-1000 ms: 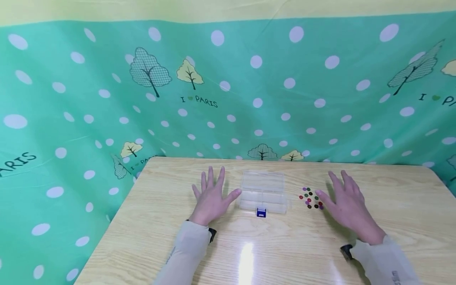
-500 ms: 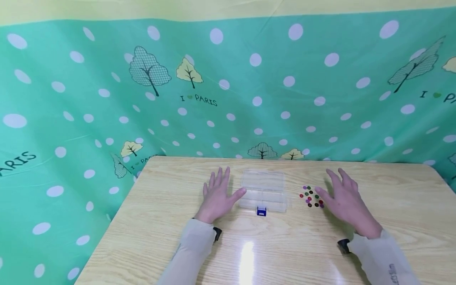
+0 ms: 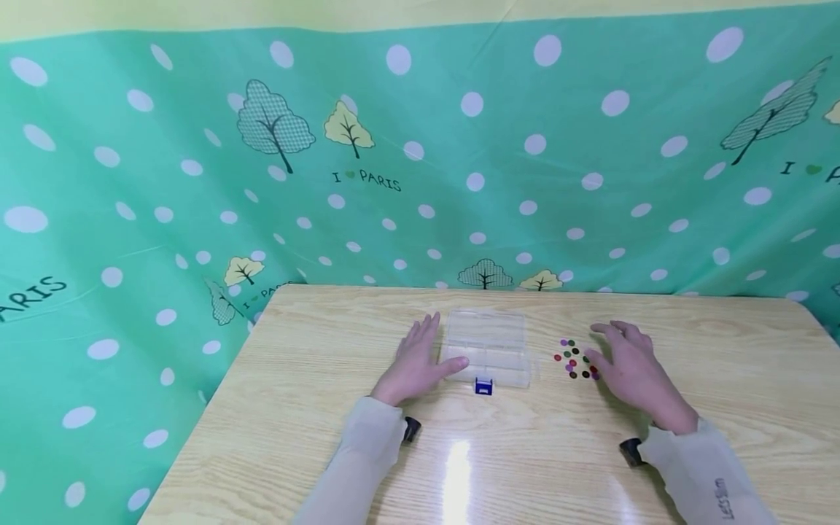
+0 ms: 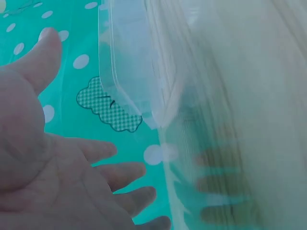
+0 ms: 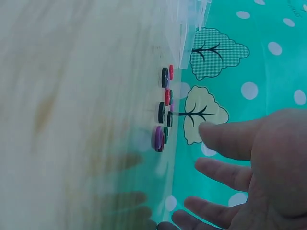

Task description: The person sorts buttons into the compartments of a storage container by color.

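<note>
A clear plastic box (image 3: pixel 487 329) with compartments lies on the table, a blue latch (image 3: pixel 483 386) at its front edge. My left hand (image 3: pixel 416 368) is beside the box's left side, its thumb extending over the front left part; the left wrist view shows the hand (image 4: pixel 62 177) with fingers spread and holding nothing. Small round discs (image 3: pixel 573 363) in red, green, purple and black lie scattered right of the box. Just right of these discs (image 5: pixel 159 139) hovers my right hand (image 3: pixel 633 375), fingers slightly bent and apart from them in the right wrist view.
The wooden table (image 3: pixel 525 452) reflects a bright light at its front. A green dotted cloth (image 3: pixel 426 160) with printed trees hangs behind the table and at its left.
My left hand has shifted right, bringing the thumb over the box's front left part. The right hand has dipped slightly, its fingers more bent. Box and discs stay put.
</note>
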### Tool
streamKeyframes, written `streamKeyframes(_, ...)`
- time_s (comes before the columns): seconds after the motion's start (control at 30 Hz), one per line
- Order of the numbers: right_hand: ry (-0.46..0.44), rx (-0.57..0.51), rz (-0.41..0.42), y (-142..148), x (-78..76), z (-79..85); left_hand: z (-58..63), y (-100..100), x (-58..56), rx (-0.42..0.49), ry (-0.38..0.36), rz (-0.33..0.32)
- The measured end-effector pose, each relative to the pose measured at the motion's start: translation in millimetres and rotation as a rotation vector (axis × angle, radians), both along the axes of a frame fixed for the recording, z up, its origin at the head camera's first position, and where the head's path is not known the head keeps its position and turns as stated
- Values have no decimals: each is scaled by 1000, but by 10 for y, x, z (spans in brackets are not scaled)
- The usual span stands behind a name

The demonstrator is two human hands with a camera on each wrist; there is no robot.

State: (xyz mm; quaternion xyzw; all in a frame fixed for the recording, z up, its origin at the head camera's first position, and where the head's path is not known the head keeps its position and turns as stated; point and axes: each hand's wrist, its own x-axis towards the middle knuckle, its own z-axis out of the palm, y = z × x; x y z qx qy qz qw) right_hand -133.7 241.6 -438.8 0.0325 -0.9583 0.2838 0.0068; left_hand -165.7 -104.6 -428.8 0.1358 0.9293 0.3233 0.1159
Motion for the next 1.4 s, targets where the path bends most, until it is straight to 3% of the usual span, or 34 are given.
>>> streamKeyframes(0.2, -11, 5, 7, -8, -15, 8, -21, 12, -18, 19, -12, -41)
streamKeyframes(0.53, -76, 5, 30, 35, -59, -3, -37, 55, -34, 83, -64, -56)
streamKeyframes(1.0, -86, 26, 30, 54, -98, -8, -58, 113, -44, -11, -59, -82)
streamKeyframes(1.4, -110, 47, 24, 31, -111, 4, -75, 117, -40, -25, -69, -72)
